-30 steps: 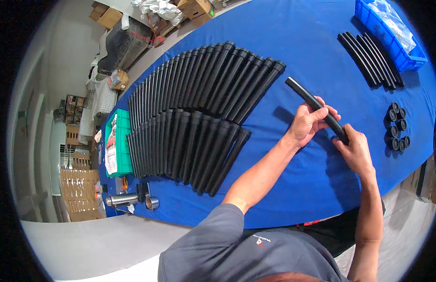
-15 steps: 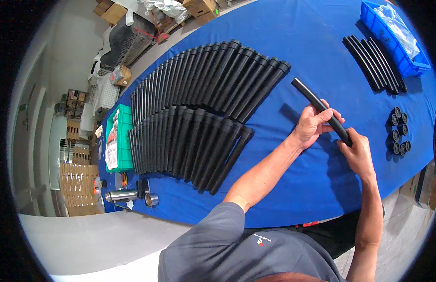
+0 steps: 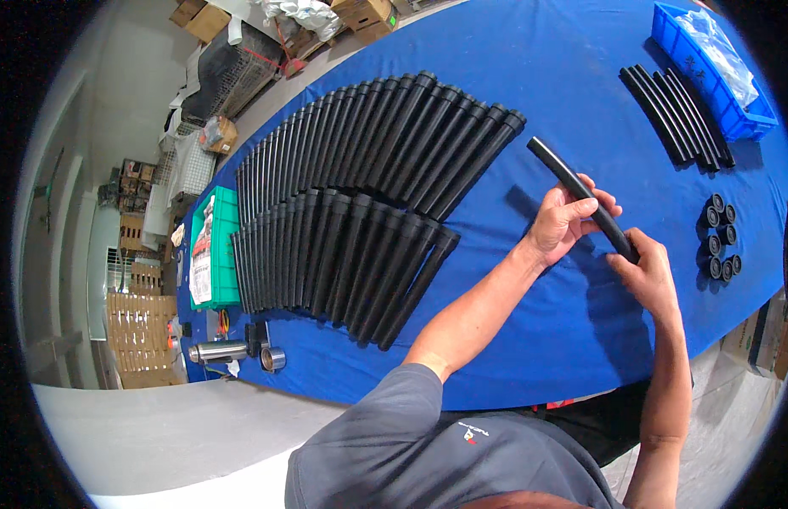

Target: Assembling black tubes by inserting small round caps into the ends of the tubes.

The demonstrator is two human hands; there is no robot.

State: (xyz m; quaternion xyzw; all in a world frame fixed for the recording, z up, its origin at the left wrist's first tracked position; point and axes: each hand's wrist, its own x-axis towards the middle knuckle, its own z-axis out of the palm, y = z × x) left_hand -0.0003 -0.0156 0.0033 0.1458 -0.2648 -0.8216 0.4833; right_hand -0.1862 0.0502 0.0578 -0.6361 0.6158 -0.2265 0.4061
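A plain black tube [image 3: 553, 161] slants over the blue cloth, its upper end pointing up and to the left. My left hand [image 3: 566, 219] is wrapped round its middle, thumb on top. At the lower end, my right hand [image 3: 647, 273] closes its fingers on the tube and hides that tip. To the right of my hands lie several black ring-shaped caps [image 3: 714, 245] on the cloth. Further back are several loose black tubes [image 3: 665, 114], side by side. Left of my hands, many capped black tubes [image 3: 394, 263] lie in two long rows.
A blue bin [image 3: 703, 76] with clear plastic bags stands at the back right. On the left are a green crate [image 3: 227, 246], a steel flask [image 3: 220, 352] and a roll of tape [image 3: 273, 360]. Cardboard boxes [image 3: 364, 19] stand on the floor beyond the blue-covered table [image 3: 530, 51].
Both hands keep their grip on the tube. My right hand has shifted very slightly at the lower end; the rest looks the same.
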